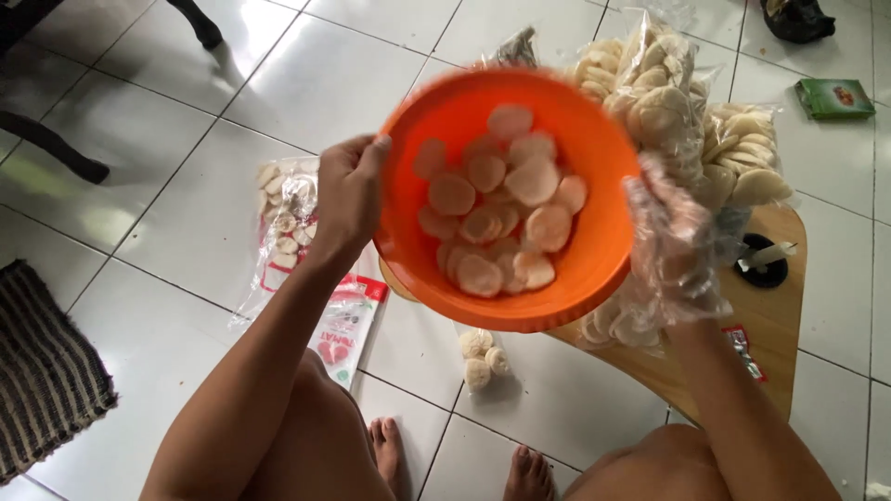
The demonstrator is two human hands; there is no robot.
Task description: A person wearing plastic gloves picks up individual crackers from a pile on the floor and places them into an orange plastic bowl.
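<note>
Together, two hands [348, 190] [673, 246] hold one orange bowl [594, 269] of crackers [497, 213].

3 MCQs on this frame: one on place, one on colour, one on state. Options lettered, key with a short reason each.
1. Where is the candle stub in its black holder?
A. on the wooden board
B. inside the bowl
C. on the striped mat

2. What colour is the bowl?
A. green
B. orange
C. white

3. How is the bowl held?
A. flat on the floor
B. lifted and tilted toward the camera
C. upside down

Key: 1 A, the candle stands on the wooden board. 2 B, the bowl is orange. 3 B, the left hand grips its rim, the right hand, covered in a clear plastic bag, is at the other side, and the round crackers inside show.
</note>
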